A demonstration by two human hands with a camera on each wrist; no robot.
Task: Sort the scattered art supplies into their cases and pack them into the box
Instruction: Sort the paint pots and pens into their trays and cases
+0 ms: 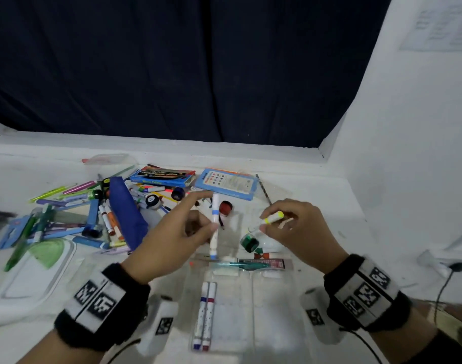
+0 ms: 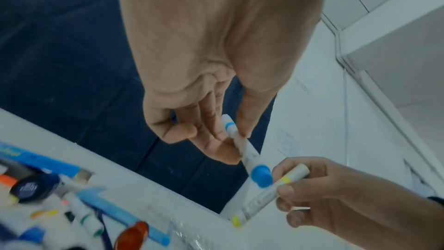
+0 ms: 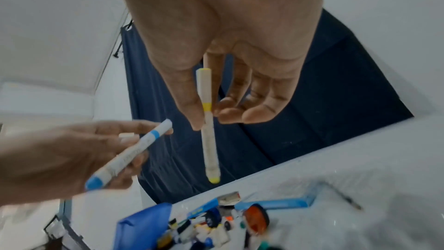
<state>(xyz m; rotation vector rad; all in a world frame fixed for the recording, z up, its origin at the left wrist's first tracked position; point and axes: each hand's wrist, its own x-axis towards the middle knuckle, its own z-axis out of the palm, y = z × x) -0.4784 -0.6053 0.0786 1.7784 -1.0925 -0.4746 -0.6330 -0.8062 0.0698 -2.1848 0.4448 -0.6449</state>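
Scattered pens and markers [image 1: 74,222] heaped at left beside a dark blue fabric pouch [image 1: 126,216]. Left hand [image 1: 172,240] pinches a white marker with blue cap [image 1: 214,227], upright above a clear plastic marker case [image 1: 251,306]. Right hand [image 1: 298,229] pinches a white yellow-capped marker [image 1: 273,219]. Box lettering unreadable.

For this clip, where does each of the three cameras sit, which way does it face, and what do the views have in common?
Head: worn high, looking forward and down at the white table; both hands and banded wrists show, above the clear marker case.
Left wrist: looks along the left hand, whose grip pinches the blue marker; the right hand enters at lower right.
Right wrist: looks along the right hand, which pinches the yellow marker; the left hand enters at left.
Shared: all three show both markers and the supply pile.
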